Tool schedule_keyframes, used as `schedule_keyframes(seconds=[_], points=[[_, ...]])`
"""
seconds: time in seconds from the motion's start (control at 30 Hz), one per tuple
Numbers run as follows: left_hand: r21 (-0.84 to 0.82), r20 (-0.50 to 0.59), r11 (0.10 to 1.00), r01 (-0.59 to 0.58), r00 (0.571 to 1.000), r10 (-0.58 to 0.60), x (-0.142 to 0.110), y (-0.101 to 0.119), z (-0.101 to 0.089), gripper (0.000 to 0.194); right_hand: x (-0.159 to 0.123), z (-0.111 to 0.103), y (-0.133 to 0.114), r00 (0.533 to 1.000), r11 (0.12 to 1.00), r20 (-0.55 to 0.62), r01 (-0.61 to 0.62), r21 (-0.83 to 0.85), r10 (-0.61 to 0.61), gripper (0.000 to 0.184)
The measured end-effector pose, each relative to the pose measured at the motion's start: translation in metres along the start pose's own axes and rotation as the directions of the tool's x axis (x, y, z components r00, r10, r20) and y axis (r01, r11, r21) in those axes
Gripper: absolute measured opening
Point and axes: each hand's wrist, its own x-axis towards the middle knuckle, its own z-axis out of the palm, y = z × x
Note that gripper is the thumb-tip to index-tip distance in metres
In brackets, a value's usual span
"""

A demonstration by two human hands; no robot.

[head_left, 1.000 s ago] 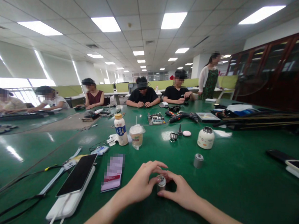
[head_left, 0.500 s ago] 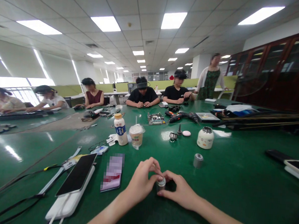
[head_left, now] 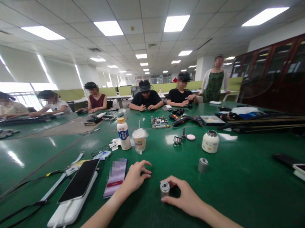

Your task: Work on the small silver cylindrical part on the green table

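My right hand (head_left: pixel 186 197) is wrapped around a small metal cylinder (head_left: pixel 164 189), thumb at the front and fingers behind. The cylinder stands upright, and its pale round top shows dark holes. To its left, my left hand (head_left: pixel 137 175) hovers over the green table, apart from the cylinder. Its thumb and fingers are spread a little, and I see nothing between them. A second, similar metal cylinder (head_left: pixel 203 165) stands upright farther back on the right.
A purple-screened phone (head_left: pixel 115 180) lies beside my left forearm, near a dark phone (head_left: pixel 79 180) on a white power bank (head_left: pixel 67 213). Ahead stand a bottle (head_left: pixel 124 134), a lidded cup (head_left: pixel 139 140) and a cream jar (head_left: pixel 210 142). A circuit board (head_left: pixel 160 122) and several people are beyond.
My left hand has come off the top of the cylinder and moved left, its fingers spreading. The cylinder's top is now uncovered. My right hand keeps its hold in place.
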Motion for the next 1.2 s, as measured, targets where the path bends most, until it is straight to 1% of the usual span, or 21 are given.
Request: schedule_keyframes(seconds=[0.07,0.13,0.17,0.23,0.3,0.37,0.57,0.7,0.83,0.9,0.93,1.0,1.07,1.13,1.2], points=[[-0.011,-0.020,1.000,0.008,1.000,-0.008,0.000,0.009,0.000,0.029,0.000,0.000,0.001,1.000,1.000,-0.002,0.005,-0.001,-0.005,0.035],[-0.062,-0.038,0.998,-0.001,0.999,-0.002,-0.003,0.026,-0.001,0.026,0.001,0.001,0.001,1.000,1.000,-0.003,0.009,0.000,-0.009,0.033],[-0.143,-0.038,0.990,-0.014,0.999,0.009,-0.004,0.036,-0.002,0.028,0.001,0.001,0.001,1.000,1.000,-0.005,0.011,-0.001,-0.011,0.033],[-0.254,0.016,0.966,-0.055,0.998,0.061,-0.009,0.056,-0.002,0.029,0.001,0.001,0.002,1.000,1.000,-0.003,0.017,-0.001,-0.017,0.031],[-0.265,0.052,0.962,-0.060,0.996,0.077,-0.014,0.070,-0.001,0.029,0.001,0.002,0.002,1.000,1.000,-0.003,0.029,-0.003,-0.029,0.028],[-0.244,0.072,0.968,-0.054,0.995,0.074,-0.017,0.077,0.001,0.027,0.000,0.002,0.003,0.999,0.999,-0.005,0.035,-0.005,-0.035,0.027],[-0.216,0.052,0.973,-0.077,0.995,0.090,-0.020,0.076,0.005,0.026,0.001,0.002,0.005,0.999,0.999,-0.006,0.035,-0.001,-0.035,0.028],[-0.165,0.054,0.983,-0.079,0.995,0.089,-0.022,0.079,0.006,0.028,0.001,0.001,0.003,0.999,0.999,-0.014,0.033,-0.024,-0.034,0.028],[-0.125,0.032,0.988,-0.086,0.995,0.090,-0.023,0.079,0.008,0.027,0.000,0.001,0.004,0.999,0.999,-0.013,0.042,-0.011,-0.042,0.028],[-0.145,0.056,0.986,-0.078,0.995,0.087,-0.023,0.079,0.007,0.026,0.000,0.002,0.005,0.999,0.999,-0.015,0.039,-0.013,-0.039,0.029],[-0.165,0.085,0.983,-0.081,0.992,0.096,-0.023,0.079,0.006,0.026,0.000,0.002,0.005,0.999,0.999,-0.020,0.034,-0.018,-0.035,0.030],[-0.214,0.145,0.971,-0.107,0.979,0.140,-0.024,0.080,0.002,0.033,0.001,0.003,0.006,0.999,1.000,-0.026,0.023,-0.019,-0.024,0.033],[-0.242,0.168,0.959,-0.148,0.967,0.192,-0.024,0.081,-0.002,0.047,0.001,0.002,0.005,0.999,1.000,-0.021,0.024,0.000,-0.024,0.034],[-0.214,0.145,0.961,-0.176,0.967,0.209,-0.024,0.081,-0.005,0.053,0.001,0.002,0.005,0.999,0.999,-0.008,0.031,0.022,-0.031,0.033],[-0.139,0.118,0.974,-0.179,0.973,0.196,-0.023,0.081,-0.006,0.050,0.001,0.002,0.005,0.999,0.999,-0.012,0.032,0.012,-0.032,0.032]])
